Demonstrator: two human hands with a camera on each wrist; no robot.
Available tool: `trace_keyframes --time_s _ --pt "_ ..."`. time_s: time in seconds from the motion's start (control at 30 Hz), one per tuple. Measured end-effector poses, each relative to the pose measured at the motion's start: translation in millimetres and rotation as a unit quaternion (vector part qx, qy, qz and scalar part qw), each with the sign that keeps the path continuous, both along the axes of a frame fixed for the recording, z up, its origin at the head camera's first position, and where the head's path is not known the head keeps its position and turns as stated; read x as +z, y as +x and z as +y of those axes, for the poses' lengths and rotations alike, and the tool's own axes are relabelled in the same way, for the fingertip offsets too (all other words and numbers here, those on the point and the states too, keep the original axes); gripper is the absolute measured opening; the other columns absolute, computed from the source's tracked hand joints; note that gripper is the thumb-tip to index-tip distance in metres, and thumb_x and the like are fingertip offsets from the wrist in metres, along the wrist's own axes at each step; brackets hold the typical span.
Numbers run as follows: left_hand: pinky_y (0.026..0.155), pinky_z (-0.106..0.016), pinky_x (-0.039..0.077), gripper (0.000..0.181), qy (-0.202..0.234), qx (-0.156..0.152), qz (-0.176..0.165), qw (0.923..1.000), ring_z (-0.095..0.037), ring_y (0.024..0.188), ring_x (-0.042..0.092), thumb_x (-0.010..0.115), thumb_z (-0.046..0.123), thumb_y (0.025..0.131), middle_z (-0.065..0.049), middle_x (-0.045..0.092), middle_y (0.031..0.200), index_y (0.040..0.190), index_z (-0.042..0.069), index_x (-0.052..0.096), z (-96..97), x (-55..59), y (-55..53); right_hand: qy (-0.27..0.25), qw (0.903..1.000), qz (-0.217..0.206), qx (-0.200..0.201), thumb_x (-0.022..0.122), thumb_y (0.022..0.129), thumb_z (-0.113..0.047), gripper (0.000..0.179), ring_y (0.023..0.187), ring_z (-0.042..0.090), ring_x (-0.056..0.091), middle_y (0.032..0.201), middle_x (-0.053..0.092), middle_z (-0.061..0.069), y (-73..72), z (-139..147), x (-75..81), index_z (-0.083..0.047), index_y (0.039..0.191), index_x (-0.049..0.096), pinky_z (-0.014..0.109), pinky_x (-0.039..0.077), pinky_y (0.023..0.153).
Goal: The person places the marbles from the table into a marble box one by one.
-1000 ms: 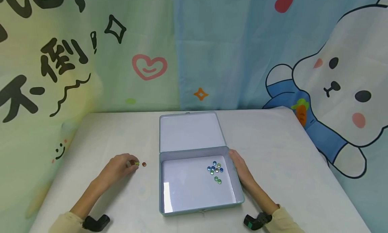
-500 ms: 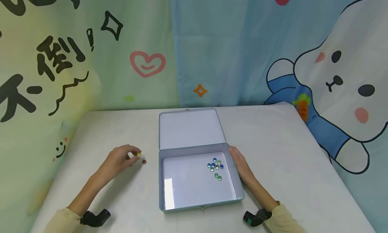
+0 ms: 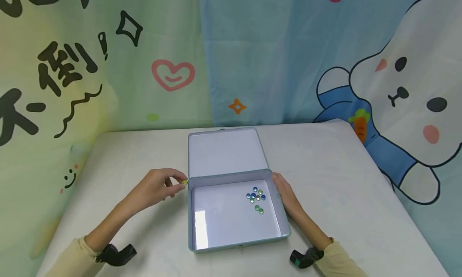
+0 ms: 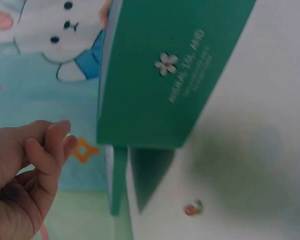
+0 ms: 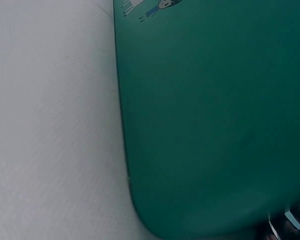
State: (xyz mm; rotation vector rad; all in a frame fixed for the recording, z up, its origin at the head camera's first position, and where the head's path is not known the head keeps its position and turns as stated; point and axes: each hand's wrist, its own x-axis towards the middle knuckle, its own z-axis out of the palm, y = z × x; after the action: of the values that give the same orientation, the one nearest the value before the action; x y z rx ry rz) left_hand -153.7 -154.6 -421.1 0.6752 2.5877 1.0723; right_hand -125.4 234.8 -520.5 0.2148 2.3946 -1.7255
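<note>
Between thumb and fingertips my left hand [image 3: 159, 189] pinches a yellow-green glass marble [image 3: 185, 182], held at the left rim of an opened tin box [image 3: 240, 245]. In the left wrist view the fingers [image 4: 54, 145] nearly hide that marble. Inside the box, toward its right side, lie several blue marbles [image 3: 253, 195] and green marbles [image 3: 257, 207]. An orange-brown marble [image 4: 192, 208] lies on the table outside the box; the left hand covers it in the head view. My right hand [image 3: 286, 195] rests against the box's outer right wall.
The box's lid [image 3: 225, 152] lies tipped back behind it. A white cloth covers the table [image 3: 317, 156]. Behind it hangs a printed curtain [image 3: 252, 60]. The box's green outer side [image 4: 165, 100] carries a flower print. Each wrist wears a black camera [image 3: 115, 255].
My left hand has lifted the yellow-green marble off the table area and moved right, to the box's left rim. The right hand stays at the box. The head view has shifted slightly.
</note>
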Motion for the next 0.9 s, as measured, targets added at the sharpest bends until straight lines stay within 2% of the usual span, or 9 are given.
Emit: trace_keyframes --time_s 0.13,0.27,0.4,0.5,0.63,0.77,0.83,0.9 --pt "0.049 -0.023 0.05 0.017 -0.001 -0.043 0.018 0.9989 -0.003 0.057 0.056 0.07 0.009 0.087 0.0 0.071 0.088 0.103 0.01 0.071 17.6 9.0 -2.8 -0.002 1.0 0.005 0.0 0.028 0.104 -0.047 0.056 0.134 0.033 0.044 0.143 0.048 0.018 -0.1 0.1 -0.3 -0.01 0.145 0.039 0.047 0.032 0.111" --pt "0.052 -0.02 0.05 0.015 -0.01 -0.094 0.034 0.9949 0.001 0.056 0.055 0.071 0.007 0.086 0.001 0.071 0.088 0.101 0.008 0.071 38.5 17.3 -8.1 0.005 1.0 0.006 0.0 0.028 0.104 -0.046 0.055 0.131 0.032 0.046 0.141 0.05 0.018 0.4 -0.1 0.8 -0.01 0.144 0.04 0.042 0.035 0.108" --pt "0.055 -0.017 0.049 0.015 -0.041 -0.147 0.049 0.9871 0.002 0.057 0.055 0.07 0.006 0.086 0.0 0.072 0.089 0.101 0.008 0.071 67.9 24.0 -17.2 0.008 1.0 0.005 -0.001 0.028 0.104 -0.047 0.056 0.13 0.032 0.046 0.14 0.05 0.018 0.3 -0.3 1.7 -0.009 0.144 0.04 0.043 0.036 0.108" --pt "0.058 -0.016 0.049 0.014 -0.078 -0.182 0.056 0.9786 0.0 0.061 0.058 0.07 0.007 0.087 0.0 0.072 0.091 0.101 0.009 0.072 93.4 25.2 -22.6 -0.001 1.0 0.005 0.002 0.028 0.104 -0.047 0.058 0.133 0.035 0.044 0.142 0.048 0.02 0.2 -1.2 1.2 -0.008 0.145 0.038 0.05 0.033 0.112" --pt "0.065 -0.016 0.05 0.012 -0.132 -0.225 0.08 0.9621 -0.006 0.074 0.06 0.071 0.008 0.087 0.0 0.073 0.091 0.099 0.008 0.073 128.4 21.2 -24.6 -0.007 0.9999 0.009 0.009 0.027 0.104 -0.047 0.059 0.139 0.038 0.037 0.146 0.044 0.021 1.4 -0.7 1.4 -0.006 0.146 0.036 0.055 0.027 0.117" --pt "0.066 -0.016 0.048 0.013 -0.177 -0.255 0.11 0.944 -0.006 0.073 0.058 0.072 0.009 0.086 0.0 0.074 0.089 0.099 0.007 0.074 154.3 8.3 -22.6 -0.008 0.9999 0.004 0.007 0.027 0.103 -0.049 0.059 0.14 0.037 0.037 0.146 0.044 0.02 2.6 -1.4 1.6 -0.009 0.146 0.037 0.054 0.027 0.117" --pt "0.064 -0.015 0.048 0.013 -0.18 -0.264 0.114 0.9407 -0.006 0.069 0.058 0.072 0.007 0.085 -0.001 0.074 0.088 0.099 0.007 0.074 163.9 0.9 -23.0 -0.011 0.9999 0.001 0.004 0.028 0.103 -0.05 0.059 0.14 0.036 0.038 0.146 0.044 0.018 2.7 -1.4 1.8 -0.011 0.146 0.038 0.054 0.028 0.117" --pt "0.063 -0.013 0.047 0.014 -0.173 -0.27 0.113 0.9405 -0.005 0.067 0.057 0.071 0.007 0.086 -0.002 0.075 0.089 0.099 0.006 0.074 171.9 -6.8 -25.1 -0.009 1.0 0.004 0.001 0.028 0.103 -0.049 0.058 0.139 0.036 0.039 0.146 0.045 0.018 2.5 -0.8 2.5 -0.011 0.146 0.038 0.054 0.028 0.117"
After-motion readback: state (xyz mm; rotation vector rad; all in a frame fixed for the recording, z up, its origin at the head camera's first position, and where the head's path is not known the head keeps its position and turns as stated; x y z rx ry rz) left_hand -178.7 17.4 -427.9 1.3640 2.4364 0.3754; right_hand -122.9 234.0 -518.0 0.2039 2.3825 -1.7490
